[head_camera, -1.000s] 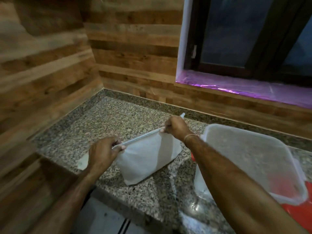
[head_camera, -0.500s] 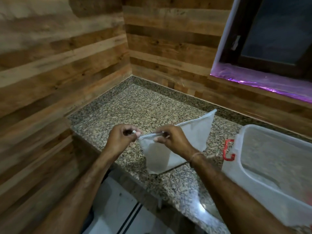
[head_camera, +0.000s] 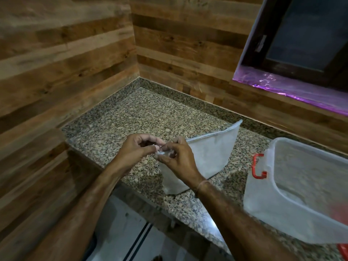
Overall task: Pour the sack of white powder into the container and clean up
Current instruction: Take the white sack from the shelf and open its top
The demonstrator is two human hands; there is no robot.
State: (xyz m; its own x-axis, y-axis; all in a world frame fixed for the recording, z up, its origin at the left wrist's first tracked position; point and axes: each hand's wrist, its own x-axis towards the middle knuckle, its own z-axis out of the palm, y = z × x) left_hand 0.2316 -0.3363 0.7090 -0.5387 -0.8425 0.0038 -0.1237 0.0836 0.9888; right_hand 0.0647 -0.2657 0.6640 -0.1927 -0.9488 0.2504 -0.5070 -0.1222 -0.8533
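Sack (head_camera: 211, 157): pale white, soft-sided, upright on the table (head_camera: 150, 113) near its front edge. The top seam is closed, and its near corner is pinched between left hand (head_camera: 135, 149) and right hand (head_camera: 178, 159).
Container (head_camera: 263, 200): translucent plastic tub, open-topped, red latch (head_camera: 259, 166) on its left end. It stands right of the sack, not touching it.

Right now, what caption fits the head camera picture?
Left hand and right hand pinch the white sack beside the container.
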